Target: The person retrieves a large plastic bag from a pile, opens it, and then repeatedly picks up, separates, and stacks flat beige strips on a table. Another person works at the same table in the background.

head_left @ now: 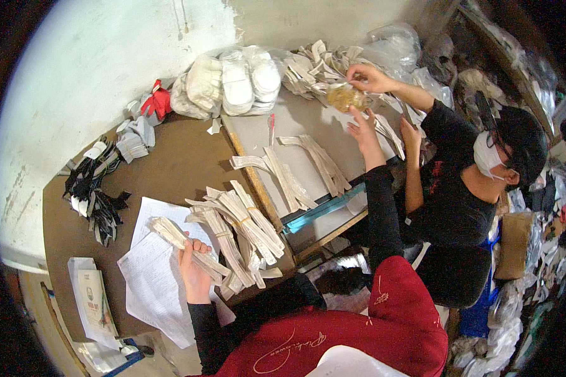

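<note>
In my left hand (195,271), fingers closed, is a bundle of pale fabric strips (181,242) above written paper sheets (152,267). My right hand (366,135) reaches far across the table with fingers apart, its tips at the lower edge of a clear bag of yellowish-brown rubber bands (347,98). A co-worker's hand (370,78) is at the top of that bag; whether my fingertips touch it is hard to tell. Several banded strip bundles (239,220) lie heaped to the right of my left hand.
Loose strips (284,179) lie on the grey tabletop (308,122), with a red-handled tool (271,130) behind. White pads in plastic (236,81) stand against the wall. Dark straps (97,198) and a box (96,301) are at left. A masked co-worker (465,169) sits at right.
</note>
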`<act>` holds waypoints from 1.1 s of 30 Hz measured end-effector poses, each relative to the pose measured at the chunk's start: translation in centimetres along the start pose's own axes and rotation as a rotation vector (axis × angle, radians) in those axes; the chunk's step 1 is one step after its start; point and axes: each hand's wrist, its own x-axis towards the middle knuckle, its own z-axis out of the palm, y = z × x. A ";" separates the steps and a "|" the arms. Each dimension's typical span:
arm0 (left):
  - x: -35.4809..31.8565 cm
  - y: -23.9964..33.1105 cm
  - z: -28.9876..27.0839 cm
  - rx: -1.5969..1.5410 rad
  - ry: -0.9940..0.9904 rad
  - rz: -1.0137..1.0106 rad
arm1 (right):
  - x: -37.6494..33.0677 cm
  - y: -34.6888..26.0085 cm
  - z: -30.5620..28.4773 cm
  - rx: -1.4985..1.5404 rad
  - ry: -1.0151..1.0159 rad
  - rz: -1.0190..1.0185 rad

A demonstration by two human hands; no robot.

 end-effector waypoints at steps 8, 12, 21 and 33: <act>0.4 0.0 -0.2 -0.024 -0.024 -0.009 | 4.3 5.2 5.5 -0.298 -0.276 -0.216; -0.2 0.3 -0.4 -0.024 -0.004 0.006 | 3.1 4.6 9.1 -0.830 0.170 -0.642; -0.2 0.4 -0.3 -0.011 -0.014 0.007 | 2.7 2.7 10.8 -1.068 0.052 -0.750; -0.3 0.2 -0.2 -0.114 -0.027 0.031 | -2.1 -0.2 15.3 -0.730 -0.114 -0.767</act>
